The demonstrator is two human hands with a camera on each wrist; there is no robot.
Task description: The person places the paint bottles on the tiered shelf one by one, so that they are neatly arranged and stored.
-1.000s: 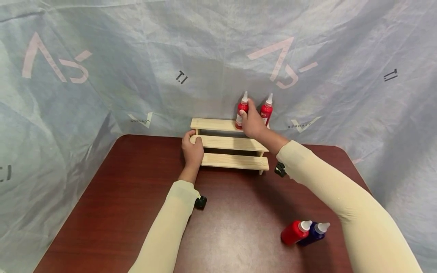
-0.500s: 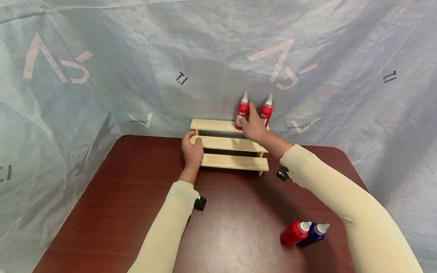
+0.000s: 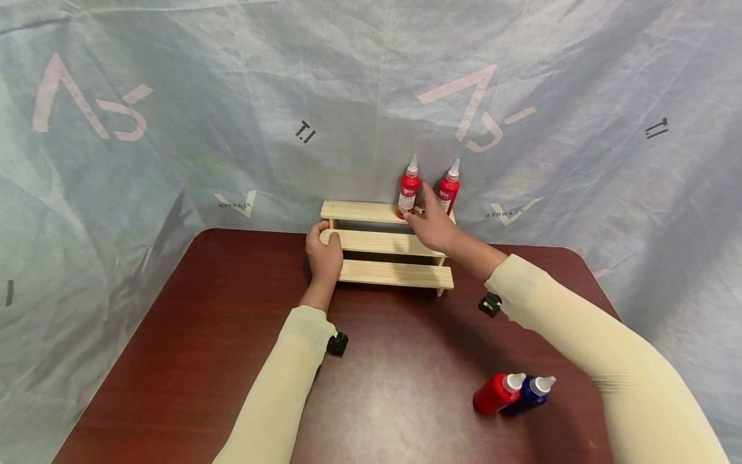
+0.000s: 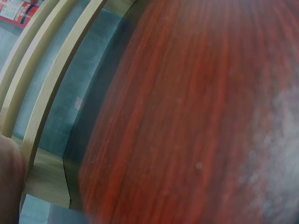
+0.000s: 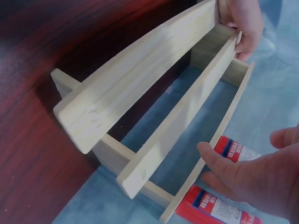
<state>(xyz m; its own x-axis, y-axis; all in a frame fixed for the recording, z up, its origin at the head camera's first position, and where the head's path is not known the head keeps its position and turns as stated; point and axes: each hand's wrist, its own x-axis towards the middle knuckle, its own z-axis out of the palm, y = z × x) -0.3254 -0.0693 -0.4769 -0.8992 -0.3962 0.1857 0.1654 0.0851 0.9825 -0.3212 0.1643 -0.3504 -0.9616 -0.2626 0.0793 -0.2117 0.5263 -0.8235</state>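
A three-tier wooden display stand point(image 3: 391, 273) is at the back of the table. My left hand point(image 3: 326, 256) grips its left end, thumb over the middle tier. On the top tier, a red squeeze bottle point(image 3: 408, 187) with a white nozzle stands upright, right of centre. A second red squeeze bottle point(image 3: 448, 188) stands to its right, partly hidden. My right hand point(image 3: 435, 225) is between and in front of them, fingers relaxed and thumb at the first bottle's base. In the right wrist view, thumb and fingers of the right hand point(image 5: 261, 175) are spread apart, nothing clasped.
At the front right of the dark red table point(image 3: 232, 309), another red bottle point(image 3: 493, 394) and a dark blue bottle point(image 3: 527, 396) stand side by side. A grey printed sheet point(image 3: 359, 96) hangs right behind the stand.
My right hand loosens from the left red bottle on the top tier, sliding down and slightly right as its fingers open. The bottle stays standing; the left hand keeps its grip on the stand.
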